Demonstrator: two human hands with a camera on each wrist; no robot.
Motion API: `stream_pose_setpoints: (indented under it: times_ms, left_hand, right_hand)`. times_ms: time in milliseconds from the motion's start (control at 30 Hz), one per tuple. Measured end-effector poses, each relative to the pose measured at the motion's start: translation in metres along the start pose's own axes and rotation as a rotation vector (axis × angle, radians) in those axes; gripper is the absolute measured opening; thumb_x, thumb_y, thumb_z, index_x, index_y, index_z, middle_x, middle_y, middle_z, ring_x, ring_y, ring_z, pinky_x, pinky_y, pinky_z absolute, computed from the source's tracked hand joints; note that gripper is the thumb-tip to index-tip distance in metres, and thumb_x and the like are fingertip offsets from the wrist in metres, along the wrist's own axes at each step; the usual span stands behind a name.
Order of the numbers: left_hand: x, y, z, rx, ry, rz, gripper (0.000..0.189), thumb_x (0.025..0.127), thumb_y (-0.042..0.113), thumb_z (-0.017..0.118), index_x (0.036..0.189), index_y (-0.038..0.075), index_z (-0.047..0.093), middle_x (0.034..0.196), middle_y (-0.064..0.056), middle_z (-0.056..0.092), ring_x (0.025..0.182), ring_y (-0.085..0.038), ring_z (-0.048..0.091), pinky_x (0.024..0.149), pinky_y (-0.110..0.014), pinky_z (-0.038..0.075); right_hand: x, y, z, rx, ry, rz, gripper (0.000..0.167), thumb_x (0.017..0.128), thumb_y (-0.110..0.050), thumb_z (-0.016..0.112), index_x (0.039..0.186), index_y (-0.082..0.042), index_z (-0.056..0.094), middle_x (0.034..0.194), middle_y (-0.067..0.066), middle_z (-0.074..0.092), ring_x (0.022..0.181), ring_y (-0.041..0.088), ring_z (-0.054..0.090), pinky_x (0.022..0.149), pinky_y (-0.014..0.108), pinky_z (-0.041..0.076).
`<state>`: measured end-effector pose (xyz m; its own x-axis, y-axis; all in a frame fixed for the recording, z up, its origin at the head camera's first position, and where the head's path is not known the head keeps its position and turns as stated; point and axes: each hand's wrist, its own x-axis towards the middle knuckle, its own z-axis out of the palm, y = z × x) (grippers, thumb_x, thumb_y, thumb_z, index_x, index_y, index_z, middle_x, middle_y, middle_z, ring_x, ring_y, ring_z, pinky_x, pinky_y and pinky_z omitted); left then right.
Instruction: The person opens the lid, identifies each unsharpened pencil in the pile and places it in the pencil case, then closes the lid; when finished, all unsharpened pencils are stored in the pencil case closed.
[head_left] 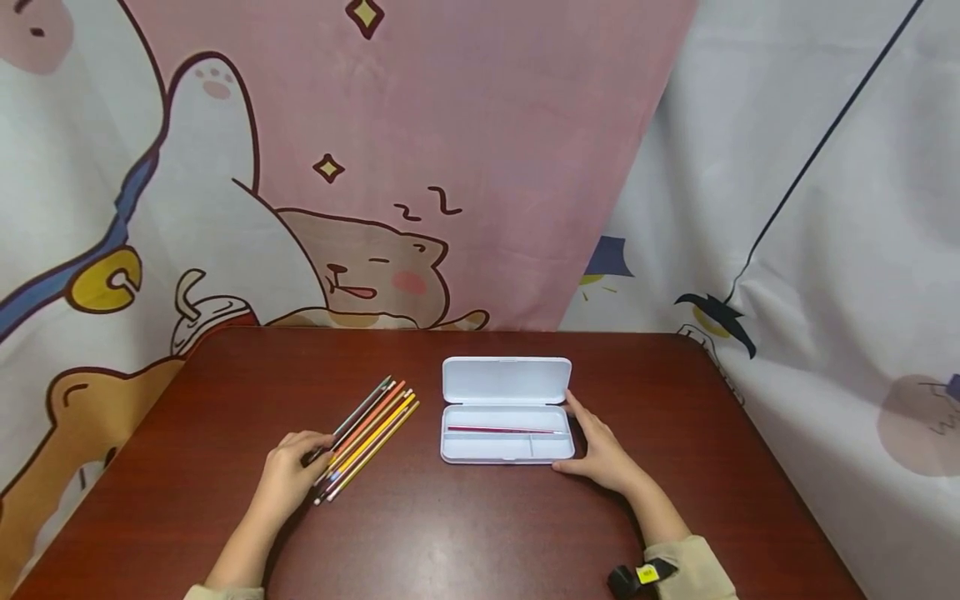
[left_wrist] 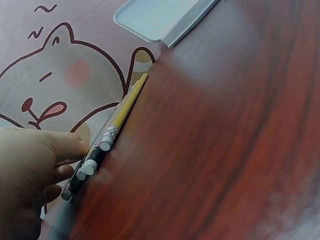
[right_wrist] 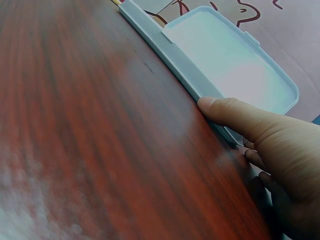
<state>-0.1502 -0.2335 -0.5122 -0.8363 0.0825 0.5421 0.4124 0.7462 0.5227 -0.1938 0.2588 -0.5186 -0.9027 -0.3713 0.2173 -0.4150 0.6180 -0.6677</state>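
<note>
A bundle of colored pencils (head_left: 367, 442) lies slanted on the table, some with white end caps (left_wrist: 89, 168). My left hand (head_left: 294, 467) is at its left side, thumb and fingertips pinching a dark pencil (head_left: 311, 457); the fingers partly hide the grip. To the right, an open white pencil case (head_left: 486, 450) lies with its lid (head_left: 506, 381) raised away from me. One dark red pencil (head_left: 495, 430) lies inside its back compartment. My right hand (head_left: 603, 454) holds the case's right end, thumb at the front corner and fingers along the side.
The brown wooden table (head_left: 420, 533) reaches back to a printed cloth (head_left: 480, 167) with cartoon animals. A black strap with a yellow label (head_left: 647, 573) is by the right sleeve (head_left: 693, 567).
</note>
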Motion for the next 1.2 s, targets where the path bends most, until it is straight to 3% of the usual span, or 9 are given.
stream_pose_setpoints:
  times_ms: [600,933,1200]
  left_hand:
    - [0.0018,0.0011,0.0028,0.037,0.043,0.048,0.026,0.060,-0.009,0.081,0.083,0.003,0.075,0.078,-0.002,0.068,0.076,-0.020,0.058,0.064,-0.036,0.046]
    - [0.0002,0.0031,0.0063,0.048,0.035,0.013,0.022,0.066,-0.011,0.077,0.083,0.002,0.074,0.078,0.000,0.067,0.078,-0.019,0.056,0.065,-0.037,0.046]
    - [-0.0007,0.0042,0.0054,0.049,0.062,-0.012,0.020,0.070,-0.013,0.073,0.087,-0.002,0.073,0.080,-0.005,0.067,0.079,-0.023,0.056,0.066,-0.041,0.044]
  right_hand:
    - [-0.0008,0.0014,0.0003,0.005,-0.003,0.014,0.116,0.067,-0.033,0.088,0.154,-0.018,0.013,0.139,0.012,0.045,0.127,0.033,0.037,0.101,0.059,0.019]
    - [-0.0005,0.0005,-0.0012,0.008,-0.011,0.016,0.116,0.067,-0.034,0.087,0.154,-0.017,0.013,0.139,0.013,0.045,0.128,0.034,0.036,0.101,0.059,0.019]
    - [-0.0003,0.0003,-0.0003,0.008,-0.012,0.016,0.116,0.068,-0.034,0.087,0.154,-0.017,0.013,0.140,0.013,0.044,0.128,0.033,0.036,0.101,0.059,0.020]
